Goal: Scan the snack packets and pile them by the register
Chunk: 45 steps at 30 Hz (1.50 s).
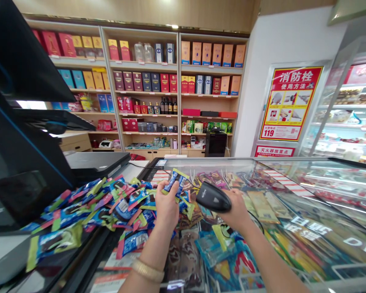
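Between the thumb and fingers of my left hand (pixel 167 203) is a small blue snack packet (pixel 177 178) with yellow-green ends, held upright. My right hand (pixel 236 207) grips a black barcode scanner (pixel 212 197), its head pointing left toward the packet, a short gap apart. Left of my left hand spreads a heap of similar blue, green and pink snack packets (pixel 122 209), partly on the counter and partly on the freezer's glass top. One loose packet (pixel 224 236) lies on the glass below my right hand.
A glass-topped freezer (pixel 280 244) full of wrapped ice creams stretches ahead and right. A black checkout monitor (pixel 21 61) and its stand rise at the left, near a flat black device (pixel 94 162). Shelves of boxes (pixel 146 81) line the back wall. The scanner's cable (pixel 258 221) trails behind my right hand.
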Each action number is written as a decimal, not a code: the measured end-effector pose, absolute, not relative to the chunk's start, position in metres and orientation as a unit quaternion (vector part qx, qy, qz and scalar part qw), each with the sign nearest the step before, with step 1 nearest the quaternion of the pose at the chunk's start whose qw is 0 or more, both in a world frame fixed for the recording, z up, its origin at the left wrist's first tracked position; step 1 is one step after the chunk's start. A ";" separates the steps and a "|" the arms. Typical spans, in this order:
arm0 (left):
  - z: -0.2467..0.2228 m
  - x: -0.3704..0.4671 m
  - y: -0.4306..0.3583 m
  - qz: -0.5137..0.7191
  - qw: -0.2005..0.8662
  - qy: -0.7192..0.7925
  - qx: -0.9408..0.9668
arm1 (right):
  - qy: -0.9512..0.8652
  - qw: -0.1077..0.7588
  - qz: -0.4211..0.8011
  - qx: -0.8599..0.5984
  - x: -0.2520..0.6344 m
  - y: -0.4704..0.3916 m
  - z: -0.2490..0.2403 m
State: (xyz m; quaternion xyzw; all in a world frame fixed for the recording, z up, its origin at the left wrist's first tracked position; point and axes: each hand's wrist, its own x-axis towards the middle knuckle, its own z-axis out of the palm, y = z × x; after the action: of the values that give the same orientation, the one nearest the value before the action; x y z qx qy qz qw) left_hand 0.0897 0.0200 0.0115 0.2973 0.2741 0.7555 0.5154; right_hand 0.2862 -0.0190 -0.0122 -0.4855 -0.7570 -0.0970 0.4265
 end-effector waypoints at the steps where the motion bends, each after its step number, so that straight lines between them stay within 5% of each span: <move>1: 0.011 0.090 0.020 0.755 0.515 0.275 0.298 | -0.757 0.426 -0.094 -0.486 0.286 -0.019 -0.012; 9: 0.011 0.090 0.020 0.751 0.504 0.290 0.314 | -0.755 0.428 -0.096 -0.488 0.286 -0.018 -0.014; 14: 0.009 0.100 0.011 0.737 0.367 0.347 0.449 | -0.698 0.437 -0.199 -0.531 0.315 -0.012 -0.015; 19: -0.013 0.124 -0.009 0.576 0.284 0.323 0.695 | -0.553 0.460 -0.312 -0.621 0.357 -0.008 -0.018; 26: -0.035 0.145 -0.025 0.356 0.201 0.331 0.851 | -0.482 0.467 -0.315 -0.671 0.376 -0.005 -0.023; 38: -0.035 0.140 -0.025 0.287 0.089 0.304 0.904 | -0.483 0.468 -0.303 -0.676 0.376 0.000 -0.029; 45: -0.001 0.101 -0.007 0.321 -0.127 0.583 0.736 | -0.491 0.465 -0.297 -0.674 0.373 0.001 -0.030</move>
State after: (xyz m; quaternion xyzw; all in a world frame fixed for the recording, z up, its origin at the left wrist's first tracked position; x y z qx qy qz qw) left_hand 0.1013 -0.0067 -0.0010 0.7359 0.5827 0.3205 -0.1274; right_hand 0.3731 0.0011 -0.0298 -0.6740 -0.4913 -0.2970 0.4648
